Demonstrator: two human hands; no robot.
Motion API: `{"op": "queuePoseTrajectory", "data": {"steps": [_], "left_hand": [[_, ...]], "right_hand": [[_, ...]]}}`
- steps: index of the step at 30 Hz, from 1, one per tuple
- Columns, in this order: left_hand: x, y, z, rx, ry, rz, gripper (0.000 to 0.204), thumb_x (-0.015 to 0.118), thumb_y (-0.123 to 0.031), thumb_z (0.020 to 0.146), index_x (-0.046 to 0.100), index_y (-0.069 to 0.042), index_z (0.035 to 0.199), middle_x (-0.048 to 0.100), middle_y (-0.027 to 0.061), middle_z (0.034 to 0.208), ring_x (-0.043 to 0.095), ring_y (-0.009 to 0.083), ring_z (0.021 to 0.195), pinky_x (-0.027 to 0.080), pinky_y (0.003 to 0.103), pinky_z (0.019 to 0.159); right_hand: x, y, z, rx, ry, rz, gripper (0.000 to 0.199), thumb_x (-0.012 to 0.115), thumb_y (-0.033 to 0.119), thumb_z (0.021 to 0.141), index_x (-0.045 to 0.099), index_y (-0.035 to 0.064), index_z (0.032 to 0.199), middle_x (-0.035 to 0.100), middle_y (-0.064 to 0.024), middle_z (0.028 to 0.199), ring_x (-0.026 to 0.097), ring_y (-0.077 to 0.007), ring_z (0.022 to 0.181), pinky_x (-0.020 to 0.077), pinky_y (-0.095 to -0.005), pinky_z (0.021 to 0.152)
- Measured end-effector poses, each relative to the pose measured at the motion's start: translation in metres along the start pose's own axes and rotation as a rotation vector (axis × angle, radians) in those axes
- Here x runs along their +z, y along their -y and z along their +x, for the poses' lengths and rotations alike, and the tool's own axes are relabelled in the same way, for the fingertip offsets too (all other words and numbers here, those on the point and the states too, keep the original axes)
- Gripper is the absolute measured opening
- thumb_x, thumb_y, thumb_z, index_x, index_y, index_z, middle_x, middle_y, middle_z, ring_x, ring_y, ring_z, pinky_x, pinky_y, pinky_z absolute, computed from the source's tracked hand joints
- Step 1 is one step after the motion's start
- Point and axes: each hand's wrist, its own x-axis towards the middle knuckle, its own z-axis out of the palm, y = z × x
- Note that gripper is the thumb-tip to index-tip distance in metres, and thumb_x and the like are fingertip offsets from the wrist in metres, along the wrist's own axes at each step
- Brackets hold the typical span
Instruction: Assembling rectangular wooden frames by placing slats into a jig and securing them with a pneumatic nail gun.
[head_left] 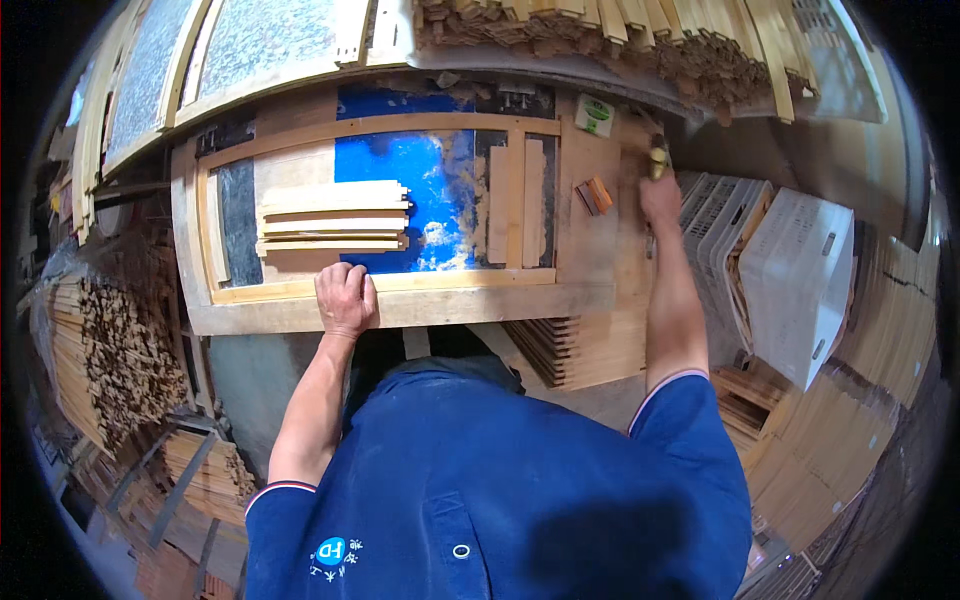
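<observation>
My left hand (345,302) is closed, its curled fingers over the front rail of a wooden frame (450,286) on the workbench. Just beyond those fingers, several pale wooden slats (335,222) lie stacked side by side inside the frame, partly over a blue panel (425,190). Out at the bench's right end, my right hand (661,203) is closed around a tool with a brass-coloured end (657,163). Blur hides the tool's kind. To the left of that hand lies a small orange-brown block (594,197), possibly a bundle of fasteners.
A green-and-white packet (594,115) lies at the bench's far right. White plastic crates (795,270) stand right of the bench. Beyond it, a rack holds bundled wood strips (600,25). More strips (125,360) are stacked at left, and notched boards (545,350) stand below the bench edge.
</observation>
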Motion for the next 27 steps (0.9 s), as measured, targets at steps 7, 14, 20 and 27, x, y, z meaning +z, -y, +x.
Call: {"op": "queuePoseTrajectory", "data": {"steps": [7, 14, 20, 27], "left_hand": [[-0.003, 0.003, -0.006, -0.033, -0.005, 0.036, 0.017, 0.069, -0.017, 0.080, 0.066, -0.008, 0.094, 0.058, 0.0109, 0.094, 0.057, 0.0317, 0.093, 0.044, 0.046, 0.085], [0.001, 0.004, -0.005, -0.041, -0.029, 0.027, 0.018, 0.069, -0.018, 0.079, 0.065, -0.009, 0.094, 0.057, 0.0101, 0.093, 0.057, 0.0310, 0.092, 0.045, 0.045, 0.086], [-0.001, 0.005, -0.005, -0.051, -0.042, 0.035, 0.018, 0.069, -0.017, 0.078, 0.064, -0.009, 0.094, 0.057, 0.0094, 0.093, 0.057, 0.0305, 0.092, 0.045, 0.045, 0.086], [-0.002, 0.003, -0.006, -0.045, -0.055, 0.014, 0.019, 0.070, -0.018, 0.078, 0.064, -0.009, 0.094, 0.056, 0.0095, 0.092, 0.056, 0.0303, 0.091, 0.045, 0.044, 0.084]], "right_hand": [[-0.093, 0.108, -0.070, -0.278, 0.524, 0.643, 0.015, 0.071, 0.013, 0.085, 0.064, 0.0008, 0.082, 0.063, -0.0047, 0.065, 0.058, -0.0130, 0.054, 0.0436, -0.0322, 0.051], [-0.053, 0.163, -0.059, -0.361, 0.646, 0.541, 0.022, 0.073, 0.008, 0.084, 0.060, 0.0016, 0.069, 0.058, -0.0059, 0.056, 0.055, -0.0170, 0.045, 0.0417, -0.0341, 0.043], [-0.038, 0.169, -0.045, -0.344, 0.653, 0.553, 0.019, 0.070, 0.004, 0.084, 0.059, 0.0006, 0.070, 0.058, -0.0051, 0.057, 0.053, -0.0160, 0.044, 0.0394, -0.0335, 0.043], [-0.037, 0.169, -0.040, -0.358, 0.554, 0.249, 0.021, 0.073, 0.012, 0.079, 0.064, -0.0059, 0.073, 0.063, -0.0115, 0.061, 0.062, -0.0214, 0.052, 0.0482, -0.0381, 0.048]]}}
